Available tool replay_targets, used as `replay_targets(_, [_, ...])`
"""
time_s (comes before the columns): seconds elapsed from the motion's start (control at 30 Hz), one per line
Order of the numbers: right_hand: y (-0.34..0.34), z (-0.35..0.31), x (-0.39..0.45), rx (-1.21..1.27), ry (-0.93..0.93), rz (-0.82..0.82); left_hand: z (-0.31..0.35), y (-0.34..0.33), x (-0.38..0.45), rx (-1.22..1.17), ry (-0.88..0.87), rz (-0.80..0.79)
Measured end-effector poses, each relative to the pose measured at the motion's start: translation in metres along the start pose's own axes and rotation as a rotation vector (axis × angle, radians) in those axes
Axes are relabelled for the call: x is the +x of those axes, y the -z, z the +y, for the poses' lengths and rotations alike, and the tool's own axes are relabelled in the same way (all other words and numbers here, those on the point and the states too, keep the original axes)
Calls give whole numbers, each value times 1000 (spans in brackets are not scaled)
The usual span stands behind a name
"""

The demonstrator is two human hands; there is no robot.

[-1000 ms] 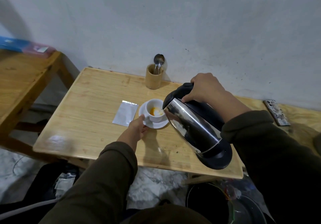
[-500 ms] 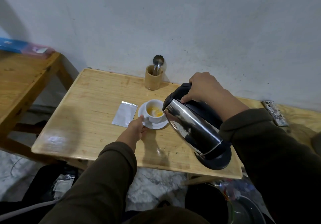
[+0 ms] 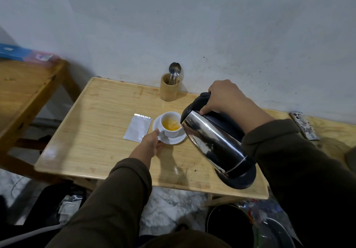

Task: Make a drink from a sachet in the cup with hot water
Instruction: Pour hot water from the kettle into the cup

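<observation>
A small white cup (image 3: 167,118) stands on a white saucer (image 3: 173,140) in the middle of the light wooden table (image 3: 92,132). Orange liquid fills the cup's lower part. My right hand (image 3: 225,97) grips the black handle of a steel kettle (image 3: 213,141), tilted with its spout over the cup's right rim. My left hand (image 3: 151,143) holds the saucer's near left edge, thumb by the cup's handle. A silver sachet (image 3: 137,127) lies flat just left of the saucer.
A wooden holder (image 3: 169,89) with spoons (image 3: 174,70) stands at the back by the wall. A phone (image 3: 303,125) lies at the far right. A second wooden table (image 3: 25,86) is to the left. Dark containers (image 3: 229,226) sit on the floor below.
The liquid in the cup has risen and spread while the kettle stays tilted over it. Both hands have kept their hold.
</observation>
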State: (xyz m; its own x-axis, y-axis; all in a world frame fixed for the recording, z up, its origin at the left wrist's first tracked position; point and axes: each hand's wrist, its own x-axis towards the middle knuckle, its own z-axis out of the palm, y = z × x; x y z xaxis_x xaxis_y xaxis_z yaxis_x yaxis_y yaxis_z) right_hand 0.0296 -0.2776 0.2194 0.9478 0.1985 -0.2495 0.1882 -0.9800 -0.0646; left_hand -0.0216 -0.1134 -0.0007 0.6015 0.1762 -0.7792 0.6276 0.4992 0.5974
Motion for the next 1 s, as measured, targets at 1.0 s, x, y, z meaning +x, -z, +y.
replay_targets(1.0, [-24, 40, -33, 247, -36, 169, -10, -7, -8, -8, -72, 95])
